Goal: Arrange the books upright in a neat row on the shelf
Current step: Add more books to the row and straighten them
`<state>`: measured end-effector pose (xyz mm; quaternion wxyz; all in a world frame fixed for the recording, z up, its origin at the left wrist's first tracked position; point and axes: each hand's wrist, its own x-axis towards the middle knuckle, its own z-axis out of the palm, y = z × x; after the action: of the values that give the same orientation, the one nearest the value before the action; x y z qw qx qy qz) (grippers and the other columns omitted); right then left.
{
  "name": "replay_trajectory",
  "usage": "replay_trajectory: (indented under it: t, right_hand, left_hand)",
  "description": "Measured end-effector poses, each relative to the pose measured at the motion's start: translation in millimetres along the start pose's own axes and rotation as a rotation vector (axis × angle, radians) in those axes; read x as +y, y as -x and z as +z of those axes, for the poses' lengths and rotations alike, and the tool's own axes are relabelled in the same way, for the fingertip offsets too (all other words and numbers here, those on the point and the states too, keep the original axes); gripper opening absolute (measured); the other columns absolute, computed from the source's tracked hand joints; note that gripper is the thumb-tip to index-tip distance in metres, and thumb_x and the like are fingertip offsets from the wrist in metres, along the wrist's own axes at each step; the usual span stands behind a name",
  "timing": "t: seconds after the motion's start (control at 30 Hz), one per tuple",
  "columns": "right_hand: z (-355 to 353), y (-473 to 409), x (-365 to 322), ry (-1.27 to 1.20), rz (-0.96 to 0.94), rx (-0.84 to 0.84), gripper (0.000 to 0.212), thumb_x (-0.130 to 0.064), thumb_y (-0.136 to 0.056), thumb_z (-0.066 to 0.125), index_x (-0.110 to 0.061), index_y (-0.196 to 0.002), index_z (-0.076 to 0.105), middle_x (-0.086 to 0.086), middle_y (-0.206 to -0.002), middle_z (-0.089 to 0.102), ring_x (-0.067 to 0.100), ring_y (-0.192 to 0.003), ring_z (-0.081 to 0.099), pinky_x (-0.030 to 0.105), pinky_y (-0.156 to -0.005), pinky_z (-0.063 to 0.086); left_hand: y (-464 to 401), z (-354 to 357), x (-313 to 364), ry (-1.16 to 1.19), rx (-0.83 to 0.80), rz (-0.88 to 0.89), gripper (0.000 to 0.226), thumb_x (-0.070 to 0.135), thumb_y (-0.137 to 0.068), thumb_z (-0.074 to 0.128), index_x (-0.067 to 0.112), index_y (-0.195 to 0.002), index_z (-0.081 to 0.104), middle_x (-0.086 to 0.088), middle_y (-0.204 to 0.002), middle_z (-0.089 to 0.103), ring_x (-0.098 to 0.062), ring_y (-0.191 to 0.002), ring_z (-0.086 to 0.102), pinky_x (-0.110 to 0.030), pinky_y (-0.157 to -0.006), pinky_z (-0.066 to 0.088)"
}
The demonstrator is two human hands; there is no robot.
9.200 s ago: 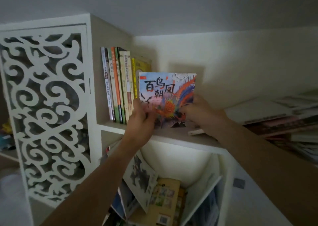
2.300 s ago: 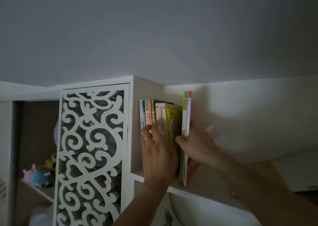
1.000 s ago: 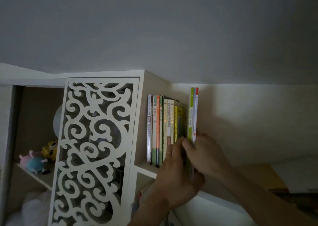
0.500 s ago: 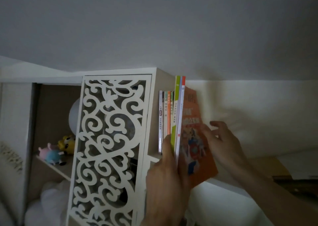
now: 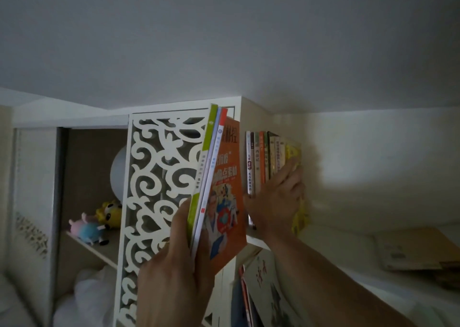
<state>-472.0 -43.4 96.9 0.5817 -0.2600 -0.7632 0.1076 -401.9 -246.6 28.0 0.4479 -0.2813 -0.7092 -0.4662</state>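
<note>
My left hand (image 5: 174,272) grips the lower end of a small stack of thin books (image 5: 219,190), with green, pale and orange covers, held upright in the air in front of the fretwork panel. A row of upright books (image 5: 263,160) stands on the white shelf (image 5: 256,241), against its left wall. My right hand (image 5: 276,197) reaches to that row, its fingers curled round the yellow book (image 5: 295,152) at the row's right end. The lower part of the yellow book shows below the hand.
A white fretwork panel (image 5: 159,190) stands left of the shelf. Soft toys (image 5: 92,224) sit in the open compartment behind it. More books (image 5: 268,299) lean in the compartment below. Flat books and a cardboard piece (image 5: 410,249) lie on the shelf's right.
My left hand has pulled the thin stack out of the row and away to the left. My right hand has left the orange cover and moved onto the row's right end.
</note>
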Motion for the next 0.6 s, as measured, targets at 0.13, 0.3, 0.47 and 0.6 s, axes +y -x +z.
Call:
replay_trajectory:
  t: [0.13,0.3,0.47,0.6]
  right_hand:
    - [-9.4,-5.2,13.1,-0.104,0.016,0.011,0.133,-0.078,-0.064,0.075,-0.004,-0.157,0.016,0.024,-0.133,0.048,0.038,-0.102,0.061,0.045,-0.071,0.06]
    - [-44.3,-19.1,62.4,-0.146,0.01,0.047,0.139,-0.053,-0.055,0.09,-0.012,-0.157,0.006,0.018,-0.13,0.045,0.036,-0.098,0.059,0.036,-0.065,0.048]
    - [-62.8,-24.7,91.5,-0.149,0.003,0.138,0.14,-0.053,-0.056,0.093,-0.017,-0.158,0.006,0.018,-0.131,0.045,0.035,-0.096,0.06,0.038,-0.064,0.052]
    - [-69.5,-25.3,97.2,-0.174,0.034,0.114,0.143,-0.053,-0.054,0.094,-0.024,-0.158,0.001,0.018,-0.136,0.041,0.037,-0.102,0.059,0.044,-0.068,0.057]
  left_hand:
    - [-8.5,16.3,0.5,-0.044,-0.033,0.035,0.049,0.045,-0.102,0.042,0.027,-0.146,0.035,0.015,-0.06,0.059,0.0,-0.037,0.055,-0.024,-0.035,0.05]
    - [-21.1,37.1,10.8,-0.046,-0.063,0.081,0.05,0.042,-0.102,0.044,0.028,-0.149,0.03,0.012,-0.063,0.061,-0.004,-0.038,0.055,-0.028,-0.036,0.05]
    - [-54.9,103.3,29.9,0.024,-0.09,0.066,0.04,0.04,-0.106,0.04,0.026,-0.142,0.029,0.005,-0.091,0.073,-0.008,-0.058,0.069,-0.03,-0.049,0.059]
    - [-78.9,162.3,29.0,0.002,-0.208,-0.01,0.053,0.043,-0.101,0.059,0.019,-0.138,0.031,-0.003,-0.11,0.073,-0.017,-0.078,0.074,-0.027,-0.062,0.061]
